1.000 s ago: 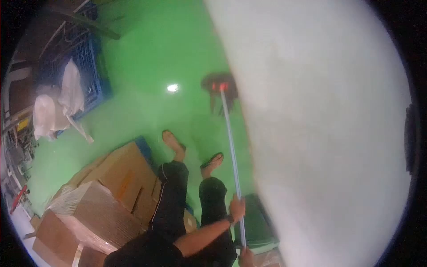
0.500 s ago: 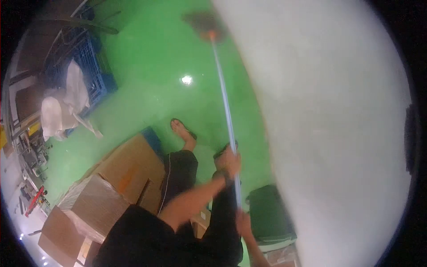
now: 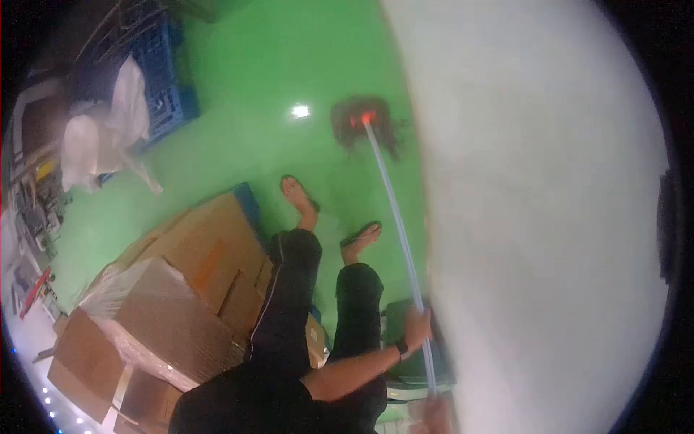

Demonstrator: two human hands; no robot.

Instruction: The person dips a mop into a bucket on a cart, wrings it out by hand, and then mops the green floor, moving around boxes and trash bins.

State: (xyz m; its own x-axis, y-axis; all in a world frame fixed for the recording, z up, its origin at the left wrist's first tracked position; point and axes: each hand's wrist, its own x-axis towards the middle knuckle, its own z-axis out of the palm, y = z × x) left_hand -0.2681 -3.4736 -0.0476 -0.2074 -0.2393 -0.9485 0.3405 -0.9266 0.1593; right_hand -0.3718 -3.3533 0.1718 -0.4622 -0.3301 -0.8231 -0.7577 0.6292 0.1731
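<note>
A mop with a pale blue pole (image 3: 397,210) slants across the green floor. Its dark, stringy head (image 3: 361,124) with a red-orange joint lies on the floor beside the white wall, ahead of my feet. My left hand (image 3: 417,329), with a dark band at the wrist, is wrapped round the lower part of the pole. Nearer to me, at the bottom edge, my right hand (image 3: 437,415) is closed round the pole's end and looks blurred.
Stacked cardboard boxes (image 3: 210,253), partly film-wrapped, stand at my left. Beyond them are a blue pallet (image 3: 165,108) and white bags (image 3: 83,148). The white wall (image 3: 542,217) runs along my right. A dark green bin (image 3: 397,362) is beside my legs.
The mop head has come back toward my feet and slightly right. Both hands have moved down and to the right with the pole, and my right foot now shows fully.
</note>
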